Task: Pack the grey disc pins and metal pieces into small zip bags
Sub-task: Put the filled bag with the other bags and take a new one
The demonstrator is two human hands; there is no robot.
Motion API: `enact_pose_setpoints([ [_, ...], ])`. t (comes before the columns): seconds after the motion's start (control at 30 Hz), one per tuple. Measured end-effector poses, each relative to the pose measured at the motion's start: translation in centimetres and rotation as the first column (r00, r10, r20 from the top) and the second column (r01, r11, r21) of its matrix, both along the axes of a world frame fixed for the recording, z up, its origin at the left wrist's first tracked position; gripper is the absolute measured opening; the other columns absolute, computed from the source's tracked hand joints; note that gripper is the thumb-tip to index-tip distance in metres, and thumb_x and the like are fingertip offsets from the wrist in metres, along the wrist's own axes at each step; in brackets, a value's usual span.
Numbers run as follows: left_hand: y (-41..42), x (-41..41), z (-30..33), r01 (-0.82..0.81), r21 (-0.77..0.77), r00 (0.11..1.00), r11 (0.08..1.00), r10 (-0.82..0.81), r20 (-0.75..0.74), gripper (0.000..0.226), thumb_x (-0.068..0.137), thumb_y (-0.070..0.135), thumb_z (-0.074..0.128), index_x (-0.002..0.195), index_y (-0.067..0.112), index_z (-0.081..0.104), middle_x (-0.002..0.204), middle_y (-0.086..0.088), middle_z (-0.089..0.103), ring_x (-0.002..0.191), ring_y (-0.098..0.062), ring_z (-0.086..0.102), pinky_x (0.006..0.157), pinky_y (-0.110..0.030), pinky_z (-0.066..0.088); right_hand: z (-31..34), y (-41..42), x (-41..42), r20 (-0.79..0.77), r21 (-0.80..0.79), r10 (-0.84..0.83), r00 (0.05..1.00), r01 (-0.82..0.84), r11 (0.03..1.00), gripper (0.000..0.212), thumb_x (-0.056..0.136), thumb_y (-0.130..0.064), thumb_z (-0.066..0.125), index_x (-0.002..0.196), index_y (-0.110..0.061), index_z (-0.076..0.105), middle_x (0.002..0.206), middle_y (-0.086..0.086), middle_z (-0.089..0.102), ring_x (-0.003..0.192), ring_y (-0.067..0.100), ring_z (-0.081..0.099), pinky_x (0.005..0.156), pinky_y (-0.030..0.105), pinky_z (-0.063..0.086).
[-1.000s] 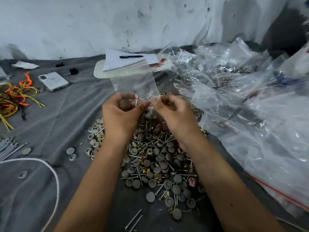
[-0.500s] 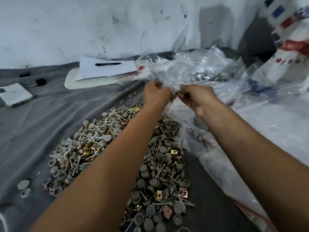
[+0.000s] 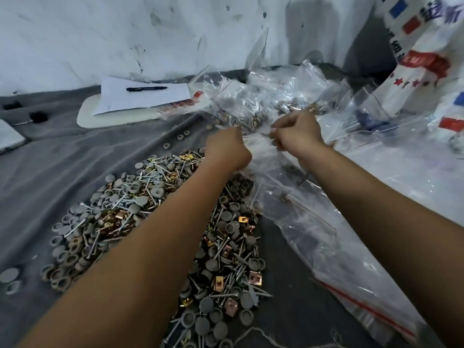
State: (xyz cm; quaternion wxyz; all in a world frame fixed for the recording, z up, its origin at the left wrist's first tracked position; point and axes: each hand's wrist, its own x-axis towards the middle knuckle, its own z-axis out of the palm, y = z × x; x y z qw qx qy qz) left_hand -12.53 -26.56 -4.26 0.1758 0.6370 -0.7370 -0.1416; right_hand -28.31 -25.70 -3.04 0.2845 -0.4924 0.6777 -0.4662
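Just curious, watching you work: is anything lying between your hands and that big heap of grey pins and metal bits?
Nothing visible does. Both the left hand and right hand are out over the clear bags; the heap lies open beneath the forearms.

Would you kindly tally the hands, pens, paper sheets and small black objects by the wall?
Hands: 2, left hand and right hand, gripping a zip bag
Pens: 1
Paper sheets: 1
Small black objects: 2
Total: 6

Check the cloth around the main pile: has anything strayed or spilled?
Yes. A few grey disc pins lie apart at the far left edge, and several small rings sit scattered on the grey cloth above the main pile, toward the filled zip bags. Nothing looks damaged.
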Motion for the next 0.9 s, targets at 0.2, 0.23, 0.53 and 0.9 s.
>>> enact_pose_setpoints([
  [0.2,2.1,0.5,-0.4,-0.029,-0.089,1.000,0.996,0.030,0.008,0.023,0.083,0.008,0.076,0.105,0.010,0.072,0.104,-0.009,0.072,0.100,-0.028,0.068,0.088,-0.043,0.060,-0.7,4.3,1.4,-0.580,0.258,0.404,0.708,-0.311,0.915,0.058,0.074,-0.046,0.090,0.118,-0.014,0.069,0.115,0.007,0.067,0.098,0.022,0.065,0.082,0.032,0.051],
  [0.23,2.4,0.6,-0.2,-0.030,-0.106,0.999,0.994,0.029,-0.013,0.018,0.081,0.004,0.073,0.098,0.009,0.073,0.098,-0.010,0.072,0.095,-0.028,0.069,0.084,-0.042,0.061,-0.9,4.6,1.6,-0.625,0.269,0.400,0.670,-0.295,0.917,0.069,0.071,-0.051,0.090,0.124,-0.015,0.065,0.122,0.008,0.063,0.104,0.024,0.062,0.084,0.034,0.051],
  [0.53,4.2,1.6,-0.9,0.093,-0.088,0.995,0.992,-0.094,-0.013,0.031,0.086,0.002,0.065,0.114,0.013,0.072,0.118,-0.011,0.071,0.109,-0.028,0.067,0.095,-0.040,0.056,-1.9,6.0,2.5,-0.700,0.170,0.252,0.669,-0.187,0.968,0.015,0.091,-0.023,0.076,0.105,-0.021,0.081,0.109,0.009,0.077,0.097,0.029,0.071,0.089,0.039,0.057],
  [0.9,5.7,0.8,1.0,-0.021,-0.055,0.768,0.998,-0.019,-0.640,0.029,0.107,0.024,0.054,0.130,0.011,0.064,0.131,-0.008,0.068,0.100,-0.013,0.064,0.095,-0.035,0.055,2.6,7.1,2.1,0.109,-0.342,0.067,0.992,-0.026,0.939,0.009,0.096,-0.021,0.071,0.094,-0.019,0.080,0.090,-0.009,0.077,0.085,0.007,0.071,0.080,0.029,0.056],
])
